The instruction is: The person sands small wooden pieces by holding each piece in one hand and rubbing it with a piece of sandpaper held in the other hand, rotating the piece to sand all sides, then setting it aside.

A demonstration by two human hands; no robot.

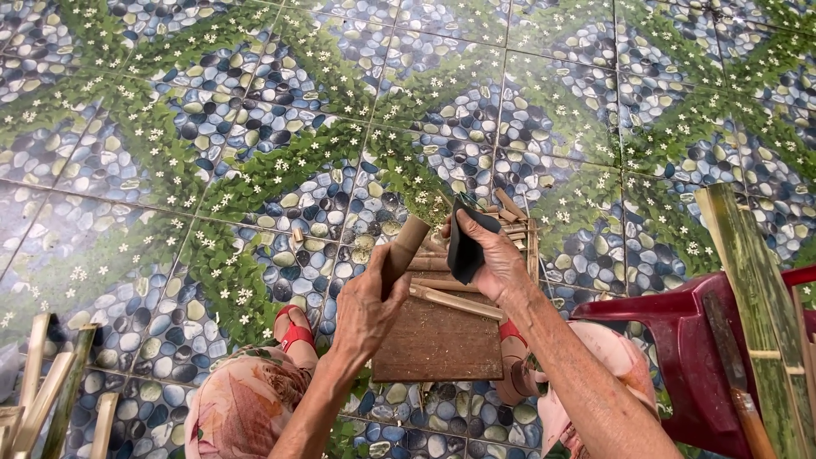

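My left hand (367,308) grips a short round bamboo tube (406,244), held tilted above a brown wooden board (442,344) that lies on the floor between my feet. My right hand (495,255) holds a folded dark sheet (467,240), like sandpaper, close to the tube's upper end. A split bamboo strip (455,301) rests across the board under both hands. More short bamboo pieces (510,212) lie just beyond the board.
The floor is tiled with a pebble and leaf pattern (255,127). A red plastic stool (680,340) stands at the right, with long green bamboo slats (752,280) and a wooden-handled tool (739,399) on it. Pale bamboo sticks (42,391) lean at the lower left.
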